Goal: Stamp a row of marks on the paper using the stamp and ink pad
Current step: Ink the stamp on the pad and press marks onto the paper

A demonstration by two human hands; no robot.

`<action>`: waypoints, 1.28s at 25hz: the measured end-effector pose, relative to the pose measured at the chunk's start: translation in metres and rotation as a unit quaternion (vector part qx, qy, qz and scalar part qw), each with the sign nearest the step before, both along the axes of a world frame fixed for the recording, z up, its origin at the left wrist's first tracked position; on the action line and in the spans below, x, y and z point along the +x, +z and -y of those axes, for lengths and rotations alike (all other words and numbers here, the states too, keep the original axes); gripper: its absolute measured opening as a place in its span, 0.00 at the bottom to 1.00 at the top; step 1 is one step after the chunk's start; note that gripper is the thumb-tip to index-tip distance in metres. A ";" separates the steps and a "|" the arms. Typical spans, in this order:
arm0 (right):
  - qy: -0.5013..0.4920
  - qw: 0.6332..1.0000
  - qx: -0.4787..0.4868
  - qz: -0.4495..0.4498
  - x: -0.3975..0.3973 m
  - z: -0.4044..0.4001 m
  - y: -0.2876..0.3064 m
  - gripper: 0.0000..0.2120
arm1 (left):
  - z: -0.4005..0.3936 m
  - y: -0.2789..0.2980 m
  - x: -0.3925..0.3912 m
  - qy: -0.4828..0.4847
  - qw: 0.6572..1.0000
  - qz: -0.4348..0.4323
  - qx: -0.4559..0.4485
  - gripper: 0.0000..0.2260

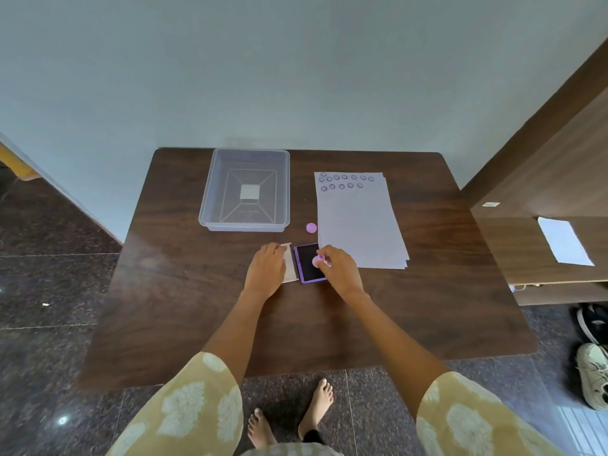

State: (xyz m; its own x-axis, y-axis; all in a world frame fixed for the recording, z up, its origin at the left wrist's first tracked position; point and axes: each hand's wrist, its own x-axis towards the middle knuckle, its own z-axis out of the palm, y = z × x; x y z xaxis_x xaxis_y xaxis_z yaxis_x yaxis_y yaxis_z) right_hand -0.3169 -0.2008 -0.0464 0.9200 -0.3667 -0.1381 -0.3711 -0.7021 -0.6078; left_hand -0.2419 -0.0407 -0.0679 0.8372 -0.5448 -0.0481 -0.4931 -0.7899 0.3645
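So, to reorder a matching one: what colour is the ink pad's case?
Purple, around a dark inking surface; the ink pad shows best in the head view.

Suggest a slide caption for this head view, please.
Right hand presses pink stamp onto ink pad; left hand steadies its lid.

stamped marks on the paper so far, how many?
13, all at the far end of the paper: one at its far-left corner, seven in a row below, five in the next row. None seem hidden.

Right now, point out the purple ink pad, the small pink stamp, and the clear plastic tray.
Purple ink pad (308,263), head view, on its dark inked surface.
Small pink stamp (318,261), head view, on its round body under the right hand's fingers.
Clear plastic tray (210,192), head view, on its left wall.
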 end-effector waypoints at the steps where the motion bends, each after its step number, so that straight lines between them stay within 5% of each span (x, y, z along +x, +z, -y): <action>1: 0.006 1.000 -0.007 -0.001 0.001 -0.001 0.000 0.12 | -0.004 -0.004 -0.002 0.010 1.000 0.001 0.017 0.17; 13: 0.007 0.996 -0.081 -0.026 0.012 -0.017 0.000 0.11 | -0.002 -0.016 -0.010 0.019 0.993 0.030 0.112 0.23; 16: -0.045 0.999 -0.012 -0.001 0.009 -0.010 -0.002 0.10 | -0.003 -0.014 -0.009 0.025 0.992 0.053 0.110 0.23; 19: -0.201 0.966 0.141 0.080 0.004 0.006 -0.003 0.09 | 0.007 -0.009 -0.006 0.018 0.995 0.068 0.072 0.22; 26: -0.312 0.906 0.202 0.200 0.037 0.114 0.028 0.09 | 0.115 0.020 0.019 -0.038 0.996 0.086 -0.006 0.20; 32: -0.271 0.939 0.137 0.159 0.094 0.186 0.020 0.08 | 0.203 0.012 0.051 -0.080 0.996 0.043 0.012 0.23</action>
State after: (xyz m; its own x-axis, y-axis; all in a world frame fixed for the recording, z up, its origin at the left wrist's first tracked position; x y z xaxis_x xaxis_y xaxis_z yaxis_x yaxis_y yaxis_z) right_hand -0.2229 -0.3868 -0.0268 0.6192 -0.7839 -0.0464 -0.3986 -0.2629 -0.8786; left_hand -0.1910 -0.2442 -0.0554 0.7407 -0.6718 0.0045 -0.6424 -0.7063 0.2975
